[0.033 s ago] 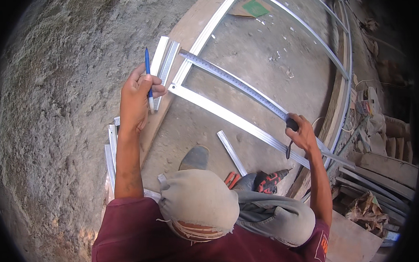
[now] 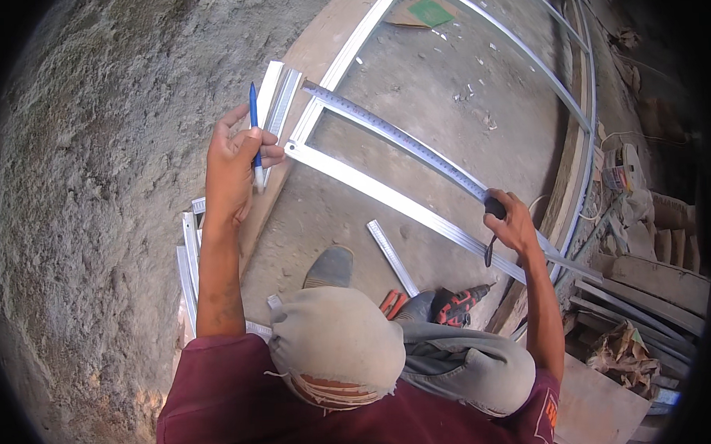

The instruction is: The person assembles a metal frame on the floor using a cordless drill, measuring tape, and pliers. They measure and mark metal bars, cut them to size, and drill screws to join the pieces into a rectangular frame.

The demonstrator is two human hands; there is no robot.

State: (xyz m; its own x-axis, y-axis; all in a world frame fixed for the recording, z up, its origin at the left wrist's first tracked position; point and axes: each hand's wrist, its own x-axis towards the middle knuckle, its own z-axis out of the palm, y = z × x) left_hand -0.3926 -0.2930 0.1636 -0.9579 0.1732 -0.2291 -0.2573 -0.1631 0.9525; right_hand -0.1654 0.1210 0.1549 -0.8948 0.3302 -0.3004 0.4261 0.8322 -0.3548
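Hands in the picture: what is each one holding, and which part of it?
Left hand pinches a blue pen near its lower end. Right hand grips the dark end of a long metal ruler.

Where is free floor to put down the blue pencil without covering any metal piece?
Bare concrete lies inside the aluminium frame, between the steel ruler and the far rail. Another patch lies between the frame and the shoe. It is crowded near the drill and at the right, with stacked profiles.
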